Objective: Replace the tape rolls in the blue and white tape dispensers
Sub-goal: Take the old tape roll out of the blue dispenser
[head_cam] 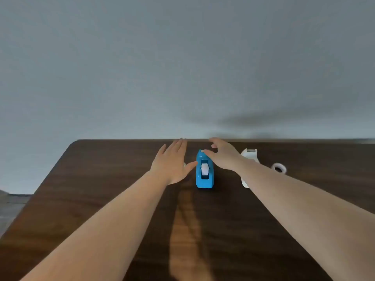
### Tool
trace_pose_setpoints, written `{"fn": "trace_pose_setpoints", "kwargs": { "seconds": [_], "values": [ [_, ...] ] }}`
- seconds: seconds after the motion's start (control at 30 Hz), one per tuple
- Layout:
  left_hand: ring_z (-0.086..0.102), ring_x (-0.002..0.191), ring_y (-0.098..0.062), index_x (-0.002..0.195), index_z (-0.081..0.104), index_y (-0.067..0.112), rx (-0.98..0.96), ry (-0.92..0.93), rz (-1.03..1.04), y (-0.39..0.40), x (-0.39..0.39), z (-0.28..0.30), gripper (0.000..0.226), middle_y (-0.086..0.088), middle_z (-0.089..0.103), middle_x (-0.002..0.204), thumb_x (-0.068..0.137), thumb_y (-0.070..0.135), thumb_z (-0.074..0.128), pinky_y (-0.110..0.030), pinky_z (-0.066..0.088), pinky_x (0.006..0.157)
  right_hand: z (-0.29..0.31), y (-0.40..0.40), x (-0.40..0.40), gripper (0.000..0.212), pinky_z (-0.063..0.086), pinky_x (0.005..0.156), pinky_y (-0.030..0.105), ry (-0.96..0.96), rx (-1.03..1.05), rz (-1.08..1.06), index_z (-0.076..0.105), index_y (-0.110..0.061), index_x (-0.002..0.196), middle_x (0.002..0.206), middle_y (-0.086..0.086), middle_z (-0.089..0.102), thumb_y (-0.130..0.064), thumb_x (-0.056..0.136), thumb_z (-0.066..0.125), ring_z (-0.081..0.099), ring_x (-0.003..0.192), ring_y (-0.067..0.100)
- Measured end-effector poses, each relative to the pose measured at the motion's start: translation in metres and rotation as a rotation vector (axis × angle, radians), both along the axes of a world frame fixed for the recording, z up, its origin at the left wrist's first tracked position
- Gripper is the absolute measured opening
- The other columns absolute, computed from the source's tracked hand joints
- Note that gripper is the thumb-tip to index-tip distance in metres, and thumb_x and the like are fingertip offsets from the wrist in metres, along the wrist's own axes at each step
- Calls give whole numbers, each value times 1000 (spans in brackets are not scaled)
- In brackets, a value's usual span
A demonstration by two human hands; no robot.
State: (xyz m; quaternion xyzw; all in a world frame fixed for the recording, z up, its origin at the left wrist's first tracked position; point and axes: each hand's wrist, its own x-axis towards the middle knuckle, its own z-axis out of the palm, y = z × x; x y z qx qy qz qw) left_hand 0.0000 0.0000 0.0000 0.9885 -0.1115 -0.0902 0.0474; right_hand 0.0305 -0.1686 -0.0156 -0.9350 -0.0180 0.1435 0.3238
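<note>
A blue tape dispenser (204, 179) stands near the far edge of the dark wooden table (101, 189), with a white tape roll (205, 169) seated in it. My left hand (172, 163) is flat and open just left of it, thumb near its side. My right hand (222, 156) hovers open over its far end, thumb by the cutter. A white tape dispenser (249, 154) stands to the right, partly hidden behind my right forearm. A loose tape roll (279, 167) lies further right. Something small and pale peeks out behind my left hand.
A plain grey wall (182, 67) rises directly behind the table's far edge. The table's rounded left corner (76, 142) is in view, with floor (12, 207) beyond it at the lower left.
</note>
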Motion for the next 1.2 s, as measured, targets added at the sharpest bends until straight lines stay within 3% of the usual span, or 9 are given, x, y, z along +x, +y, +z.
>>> {"fn": "trace_pose_setpoints", "kwargs": {
  "seconds": [0.17, 0.27, 0.4, 0.53, 0.67, 0.77, 0.87, 1.03, 1.2],
  "values": [
    [10, 149, -18, 151, 7, 20, -32, 50, -42, -10, 2, -34, 83, 0, 11, 162, 87, 66, 33, -40, 10, 119, -32, 5, 7, 52, 39, 104, 35, 31, 33, -48, 34, -15, 142, 145, 8, 44, -26, 94, 51, 45, 130, 25],
    [29, 143, -20, 149, 18, 21, -149, 65, -81, -20, -1, -46, 82, -1, 30, 157, 85, 66, 39, -41, 23, 116, -48, 2, 6, 48, 41, 101, 32, 8, 112, -88, 38, -15, 138, 142, 8, 47, -23, 93, 53, 48, 125, 22],
    [61, 105, -18, 140, 33, 20, -253, 84, -50, -32, -7, -55, 79, -1, 64, 122, 79, 70, 44, -38, 51, 91, -56, -1, 7, 35, 42, 84, 25, -54, 179, -138, 48, -11, 125, 123, 9, 57, -19, 92, 54, 50, 98, 14],
    [54, 122, -21, 150, 17, 19, -346, 147, 71, -40, -12, -53, 90, -2, 52, 142, 80, 61, 56, -33, 47, 94, -60, -5, 2, 26, 39, 73, 25, -128, 106, -196, 53, -9, 112, 102, 8, 55, -22, 90, 57, 48, 87, 14],
    [49, 129, -21, 148, 23, 18, -378, 160, 71, -42, -20, -55, 96, -1, 47, 146, 73, 60, 65, -36, 43, 102, -60, -13, -18, 21, 39, 66, 23, -146, 129, -266, 53, -10, 103, 94, 3, 51, -26, 90, 57, 49, 85, 16],
    [58, 109, -19, 132, 48, 17, -380, 124, 54, -43, -24, -59, 70, -2, 62, 127, 75, 52, 69, -32, 48, 89, -63, -17, -37, 18, 39, 61, 21, -124, 170, -311, 47, -12, 101, 97, 2, 52, -26, 92, 53, 53, 88, 15],
    [59, 91, -17, 113, 60, 15, -404, 119, 26, -40, -28, -60, 51, -2, 67, 107, 74, 48, 69, -32, 50, 78, -67, -17, -55, 17, 34, 51, 16, -96, 194, -379, 41, -15, 97, 93, 1, 51, -27, 92, 53, 49, 72, 9],
    [60, 95, -13, 117, 58, 19, -464, 182, 28, -28, -34, -68, 54, 3, 64, 108, 72, 47, 71, -31, 54, 84, -79, -13, -82, 20, 47, 62, 18, -208, 233, -426, 42, -15, 102, 82, -5, 46, -24, 90, 56, 57, 87, 13],
    [58, 91, -8, 116, 58, 23, -706, 266, 76, -19, -50, -78, 48, 8, 59, 103, 73, 35, 76, -17, 47, 68, -94, -14, -100, 35, 50, 79, 26, -374, 121, -279, 44, -25, 129, 116, 0, 57, -26, 94, 46, 57, 103, 13]
  ]
}}
